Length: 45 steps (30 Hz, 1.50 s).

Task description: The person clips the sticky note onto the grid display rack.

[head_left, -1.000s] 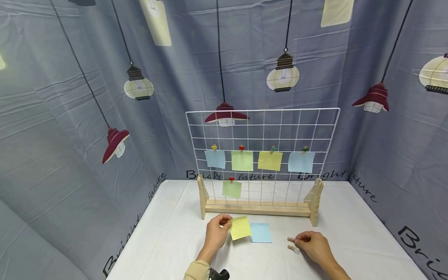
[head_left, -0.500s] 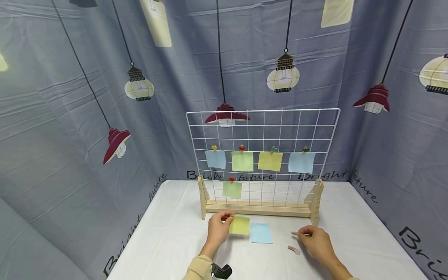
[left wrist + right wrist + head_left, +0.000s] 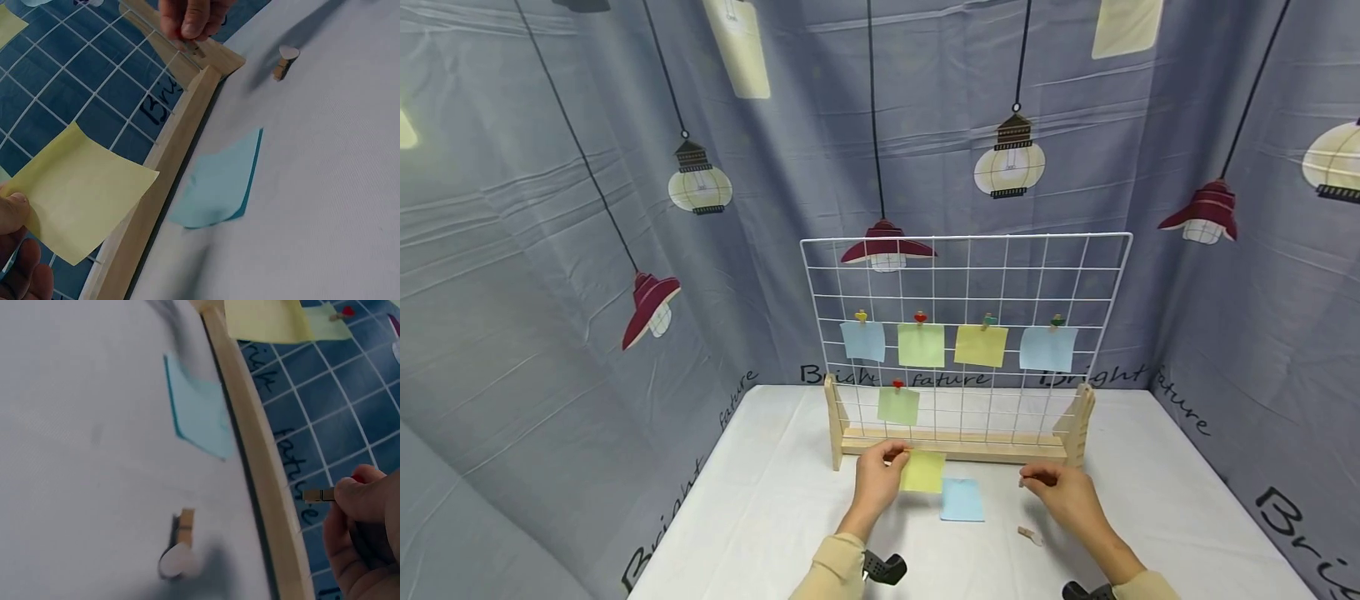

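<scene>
My left hand (image 3: 878, 479) pinches a yellow sticky note (image 3: 923, 472) by its left edge, up off the table in front of the rack's wooden base (image 3: 1000, 450). My right hand (image 3: 1063, 492) holds a mini wooden clothespin (image 3: 319, 495) between thumb and fingers; a bit of red shows at its gripped end. Between the hands, a light blue sticky note pad (image 3: 962, 500) lies on the white table. Closer to me lies a second mini clothespin (image 3: 1028, 535) with a pale heart-shaped top, best seen in the right wrist view.
A white wire grid (image 3: 966, 237) stands upright behind the hands. Clothespins hold several notes in a row on it, among them a yellow note (image 3: 981, 345). Below that row hangs a green note (image 3: 898, 406) under a red-topped clip. A grey-blue printed curtain (image 3: 760, 250) surrounds the table.
Both hands have moved forward towards the rack. The left one carries the yellow note up and slightly right; the right one has lifted its clothespin away from the clothespin left lying on the table.
</scene>
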### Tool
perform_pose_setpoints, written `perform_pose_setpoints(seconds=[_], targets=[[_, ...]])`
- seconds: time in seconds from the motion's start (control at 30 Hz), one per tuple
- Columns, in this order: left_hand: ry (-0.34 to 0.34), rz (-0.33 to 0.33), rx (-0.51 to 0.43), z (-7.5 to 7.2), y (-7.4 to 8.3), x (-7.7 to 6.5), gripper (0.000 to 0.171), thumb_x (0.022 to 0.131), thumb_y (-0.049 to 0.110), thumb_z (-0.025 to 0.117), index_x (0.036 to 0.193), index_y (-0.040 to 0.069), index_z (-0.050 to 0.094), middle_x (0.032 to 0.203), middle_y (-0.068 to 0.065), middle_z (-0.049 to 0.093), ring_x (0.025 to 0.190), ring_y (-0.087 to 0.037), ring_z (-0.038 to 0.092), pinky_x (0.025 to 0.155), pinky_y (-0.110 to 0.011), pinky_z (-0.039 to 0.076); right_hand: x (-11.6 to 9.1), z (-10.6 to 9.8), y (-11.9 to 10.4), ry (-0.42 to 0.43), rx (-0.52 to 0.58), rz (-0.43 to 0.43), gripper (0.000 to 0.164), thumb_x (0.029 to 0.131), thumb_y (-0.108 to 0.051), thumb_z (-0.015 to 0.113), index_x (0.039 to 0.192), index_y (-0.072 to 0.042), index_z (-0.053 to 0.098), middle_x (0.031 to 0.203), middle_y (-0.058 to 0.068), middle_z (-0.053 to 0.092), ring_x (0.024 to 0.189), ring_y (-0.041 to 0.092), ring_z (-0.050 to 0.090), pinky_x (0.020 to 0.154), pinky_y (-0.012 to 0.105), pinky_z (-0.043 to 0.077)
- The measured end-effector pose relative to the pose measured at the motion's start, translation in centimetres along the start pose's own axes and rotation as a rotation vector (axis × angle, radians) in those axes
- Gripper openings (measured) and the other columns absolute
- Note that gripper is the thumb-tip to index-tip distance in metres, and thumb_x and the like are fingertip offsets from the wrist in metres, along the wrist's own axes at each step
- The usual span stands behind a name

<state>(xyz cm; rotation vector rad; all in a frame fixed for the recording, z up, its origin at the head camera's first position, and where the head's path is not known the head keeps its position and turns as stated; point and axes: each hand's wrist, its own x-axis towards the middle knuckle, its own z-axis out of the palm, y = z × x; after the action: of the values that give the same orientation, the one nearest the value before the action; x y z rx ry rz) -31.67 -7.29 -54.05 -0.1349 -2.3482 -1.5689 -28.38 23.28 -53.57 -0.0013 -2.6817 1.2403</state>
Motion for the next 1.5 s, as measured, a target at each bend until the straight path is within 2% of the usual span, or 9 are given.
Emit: perform_pose_setpoints(seconds=[0.13,0.23,0.37,0.5,0.63,0.77,1.07,1.23,1.5], targets=[[0.002,0.000,-0.015,0.6,0.6,0.5,0.013,0.091,0.006,0.074,0.097,0.016,0.081,0.090,0.002,0.076,0.080,-0.003,0.061,0.072,-0.021,0.049,0.8,0.2,-1.5,-0.009,0.030,-0.024,0.025,0.091,-0.006,0.075,0.115,-0.001,0.074,0.099,0.009,0.077,0.087,0.015,0.069,0.067,0.021,0.052],[0.000,0.004,-0.021,1.0,1.0,0.8,0.015,0.092,0.007,0.074,0.098,0.019,0.081,0.090,0.002,0.076,0.080,-0.002,0.060,0.073,-0.021,0.049,1.3,0.3,-2.5,-0.005,0.023,-0.032,0.026,0.093,-0.006,0.074,0.118,-0.002,0.074,0.101,0.010,0.077,0.089,0.017,0.070,0.068,0.021,0.053],[-0.003,0.021,-0.038,1.4,1.5,1.1,0.015,0.091,0.006,0.074,0.097,0.018,0.081,0.089,0.002,0.076,0.079,-0.003,0.061,0.071,-0.022,0.049,1.9,0.4,-3.6,0.007,0.012,-0.057,0.019,0.093,-0.007,0.074,0.111,-0.004,0.078,0.102,0.010,0.079,0.091,0.019,0.072,0.069,0.021,0.054],[0.001,0.002,-0.048,1.7,1.9,1.5,0.015,0.092,0.007,0.074,0.096,0.020,0.081,0.088,0.003,0.076,0.079,-0.004,0.061,0.071,-0.022,0.049,2.3,0.7,-4.7,-0.013,0.032,-0.074,0.021,0.092,-0.007,0.075,0.112,-0.002,0.077,0.101,0.011,0.079,0.089,0.018,0.071,0.068,0.020,0.054],[0.007,0.008,-0.061,1.9,2.3,1.9,0.015,0.091,0.006,0.074,0.096,0.019,0.081,0.087,0.003,0.075,0.078,-0.004,0.061,0.070,-0.022,0.049,2.6,1.1,-5.7,-0.030,0.052,-0.047,0.023,0.093,-0.010,0.075,0.115,-0.002,0.077,0.099,0.008,0.078,0.085,0.014,0.067,0.065,0.021,0.052],[0.020,0.018,-0.062,2.2,2.7,2.3,0.015,0.091,0.007,0.074,0.095,0.019,0.081,0.086,0.005,0.075,0.077,-0.003,0.061,0.070,-0.023,0.049,3.2,1.3,-6.7,-0.024,0.066,-0.036,0.022,0.093,-0.014,0.076,0.113,-0.005,0.078,0.097,0.005,0.079,0.084,0.012,0.067,0.065,0.022,0.051],[0.024,-0.015,-0.078,3.0,3.6,3.6,0.015,0.093,0.009,0.073,0.097,0.022,0.081,0.088,0.006,0.075,0.079,-0.004,0.061,0.068,-0.022,0.049,4.7,1.3,-8.8,-0.040,0.089,-0.062,0.012,0.095,-0.020,0.075,0.102,-0.012,0.081,0.093,0.004,0.079,0.078,0.014,0.065,0.063,0.029,0.051],[0.030,-0.024,-0.079,3.4,4.1,4.1,0.014,0.093,0.010,0.074,0.099,0.020,0.082,0.088,0.006,0.075,0.079,-0.004,0.060,0.068,-0.022,0.049,5.4,1.2,-9.4,-0.013,0.061,-0.112,0.011,0.095,-0.022,0.075,0.098,-0.014,0.083,0.084,0.003,0.077,0.074,0.015,0.061,0.056,0.028,0.044],[0.088,-0.024,-0.084,3.6,4.4,4.9,0.012,0.090,0.011,0.078,0.099,0.018,0.082,0.087,0.005,0.076,0.079,-0.004,0.063,0.070,-0.023,0.052,6.5,1.5,-10.0,0.041,0.084,-0.148,0.012,0.094,-0.021,0.077,0.099,-0.013,0.083,0.087,0.008,0.078,0.069,0.016,0.056,0.054,0.027,0.040]])
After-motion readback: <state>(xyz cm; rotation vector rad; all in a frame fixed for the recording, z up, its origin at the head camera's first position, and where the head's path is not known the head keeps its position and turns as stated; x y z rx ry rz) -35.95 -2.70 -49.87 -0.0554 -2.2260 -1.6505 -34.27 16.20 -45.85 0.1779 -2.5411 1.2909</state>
